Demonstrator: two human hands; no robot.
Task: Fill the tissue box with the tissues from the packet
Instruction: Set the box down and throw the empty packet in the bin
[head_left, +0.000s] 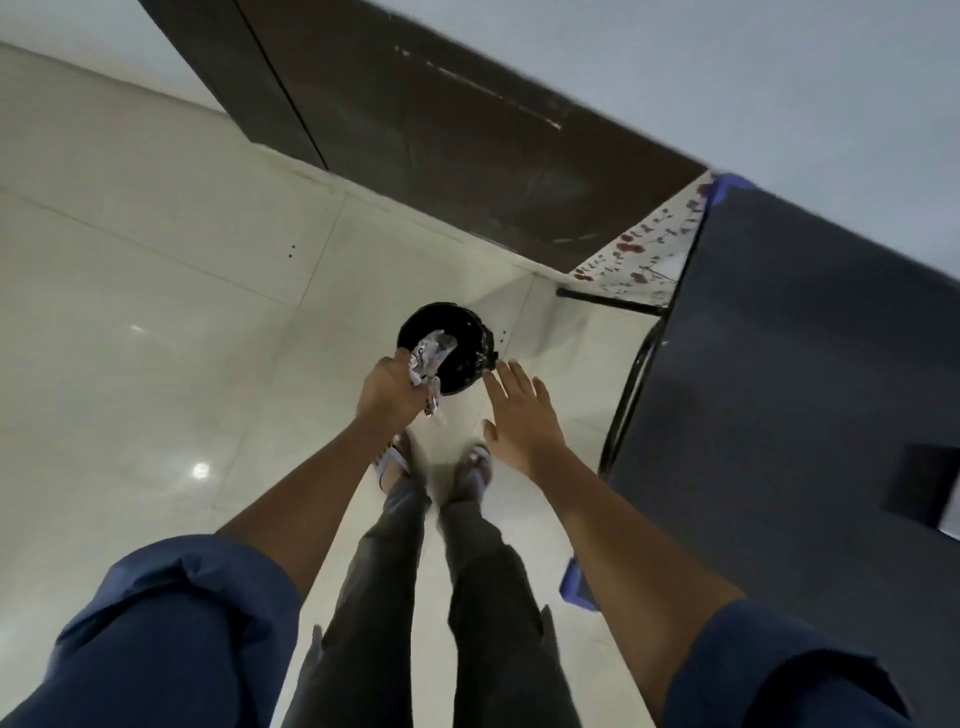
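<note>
Packet: we see a crumpled, shiny white plastic wrapper (428, 358) bunched in the left hand (389, 387), held just over the mouth of the round black waste bin (457, 338) on the pale tiled floor (156, 312); we judge it to be the emptied tissue packet
Tissue box: not in view; we cannot say whether it is filled
Left grip: closed around the wrapper, a loose tail hanging below the fist
Right grip: the right hand (519, 410) is open and flat, fingers spread, holding nothing, just beside the bin's rim
Surroundings: a dark counter (805, 389) stands to the right, a dark panel along the wall behind; our feet are near the bin
Step in hand: we take it as discarding the wrapper
Risk: the light wrapper may catch the rim or drift onto the floor if let go off-centre; the hanging tail could snag the fingers; the open hand could knock the bin
</note>
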